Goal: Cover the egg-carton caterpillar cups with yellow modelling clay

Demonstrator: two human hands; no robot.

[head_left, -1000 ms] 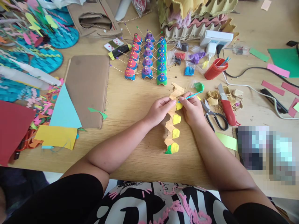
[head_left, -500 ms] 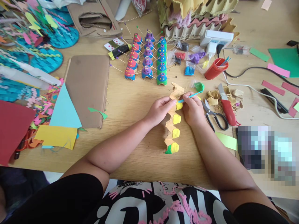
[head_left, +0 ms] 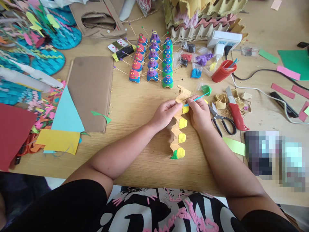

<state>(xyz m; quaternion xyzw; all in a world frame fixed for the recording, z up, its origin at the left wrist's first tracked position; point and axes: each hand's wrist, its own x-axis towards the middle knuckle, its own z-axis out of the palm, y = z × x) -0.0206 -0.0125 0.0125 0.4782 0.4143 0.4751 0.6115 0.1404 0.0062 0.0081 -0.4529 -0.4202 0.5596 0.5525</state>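
Note:
My left hand [head_left: 167, 113] is closed on a strip cut from an egg carton [head_left: 177, 129], near its far end. Yellow clay [head_left: 182, 138] covers several of the strip's bumps, and a patch of green clay [head_left: 174, 155] sits on the end nearest me. Pinched in my right hand [head_left: 200, 112] is a thin blue stick [head_left: 197, 99], whose tip meets the strip by the uppermost yellow bump. Just beyond the right hand lies a lump of green clay [head_left: 206, 90] on its plastic wrapper.
Painted egg-carton caterpillars [head_left: 152, 64] with pins stand in rows at the back. Scissors [head_left: 223, 120], a red-handled knife [head_left: 233, 109] and a red cup [head_left: 223, 71] lie or stand to the right. Cardboard [head_left: 90, 93] is at left; a power strip [head_left: 224, 39] sits behind.
The fingers of my right hand have shifted very slightly on the blue stick. The strip and my left hand stay in place.

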